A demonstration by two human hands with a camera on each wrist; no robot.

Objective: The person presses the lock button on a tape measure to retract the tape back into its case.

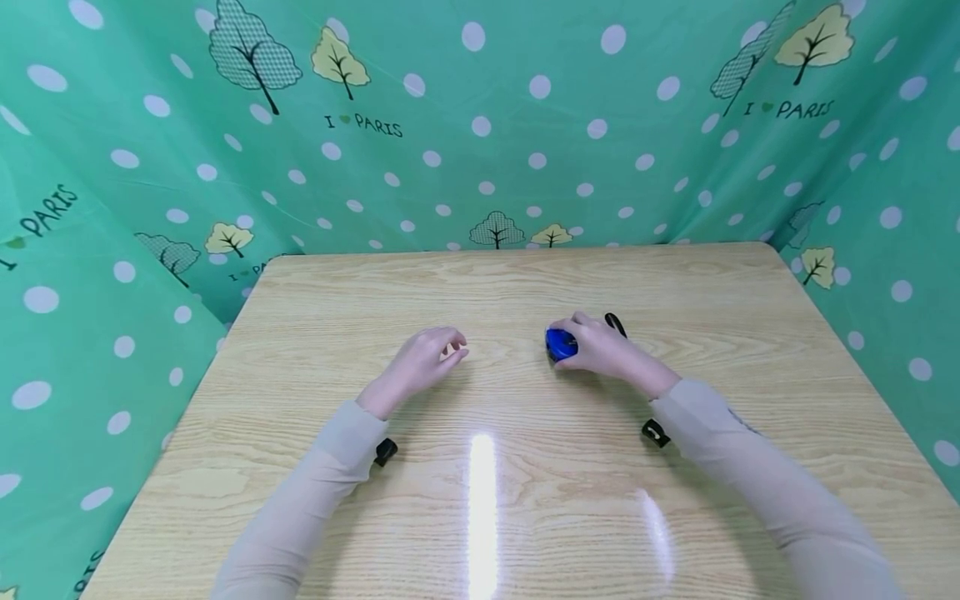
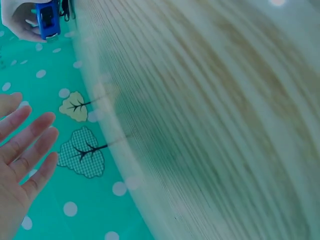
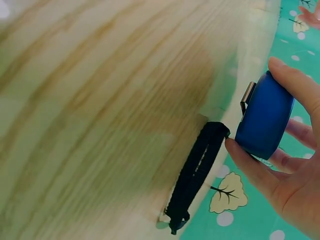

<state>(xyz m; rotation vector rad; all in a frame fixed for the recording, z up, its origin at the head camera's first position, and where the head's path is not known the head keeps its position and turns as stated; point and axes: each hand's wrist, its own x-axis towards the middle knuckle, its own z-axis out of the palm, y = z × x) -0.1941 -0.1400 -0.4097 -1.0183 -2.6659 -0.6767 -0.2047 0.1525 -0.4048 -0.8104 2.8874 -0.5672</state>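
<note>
My right hand [image 1: 597, 347] grips a blue tape measure [image 1: 560, 345] between thumb and fingers, just above the right middle of the table. The right wrist view shows its rounded blue case [image 3: 267, 117], with a metal hook [image 3: 246, 95] at the edge. A black wrist strap [image 3: 197, 170] hangs from it and also shows behind the hand in the head view. My left hand [image 1: 423, 358] hovers over the table to the left, apart from the tape measure and holding nothing. Its fingers [image 2: 35, 142] are spread and loosely bent in the left wrist view.
A light wood-grain table [image 1: 337, 308] lies under both hands. Green polka-dot cloth [image 1: 480, 150] with printed trees hangs behind it and along both sides. Black wrist-worn pieces [image 1: 656, 432] show beneath the sleeves. Bright light reflections [image 1: 483, 508] streak the near tabletop.
</note>
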